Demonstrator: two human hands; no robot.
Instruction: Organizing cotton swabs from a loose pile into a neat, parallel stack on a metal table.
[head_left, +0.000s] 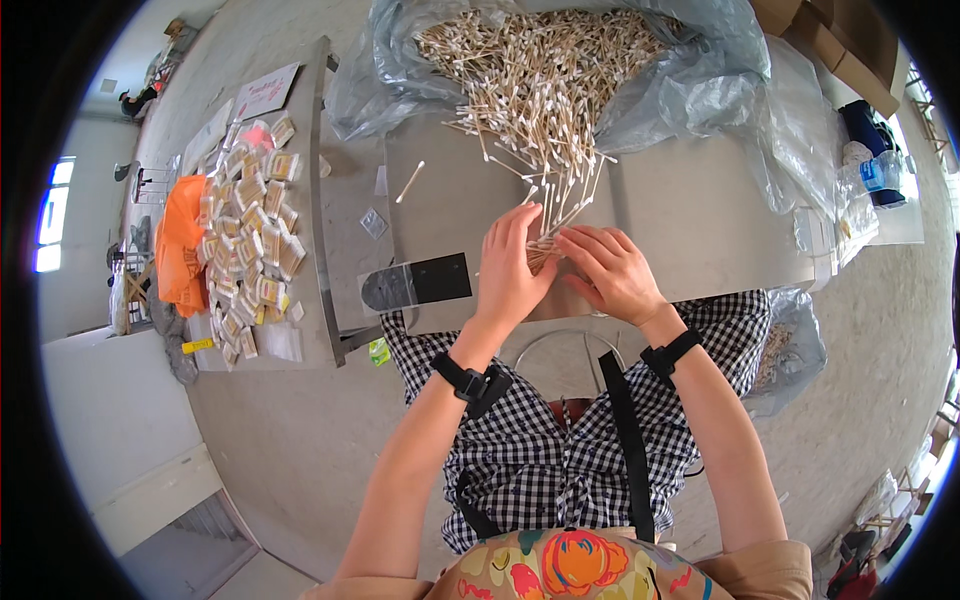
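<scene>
A large heap of cotton swabs [540,80] with wooden sticks and white tips spills from a clear plastic bag [690,100] onto a metal table [700,220]. At the near edge of that table, my left hand [513,262] is curled round a small bundle of swabs [543,254]. My right hand [612,270] closes on the same bundle from the other side, its fingers bent over the sticks. Some swab ends show between the two hands. Just beyond my fingers, loose swabs trail down from the heap.
On a side table at left lie many small packs of swabs [250,240] beside an orange bag [181,245]. A black and clear strip [420,283] rests left of my hands, with a single swab [410,182] farther off. A cardboard box [840,45] stands at the far right.
</scene>
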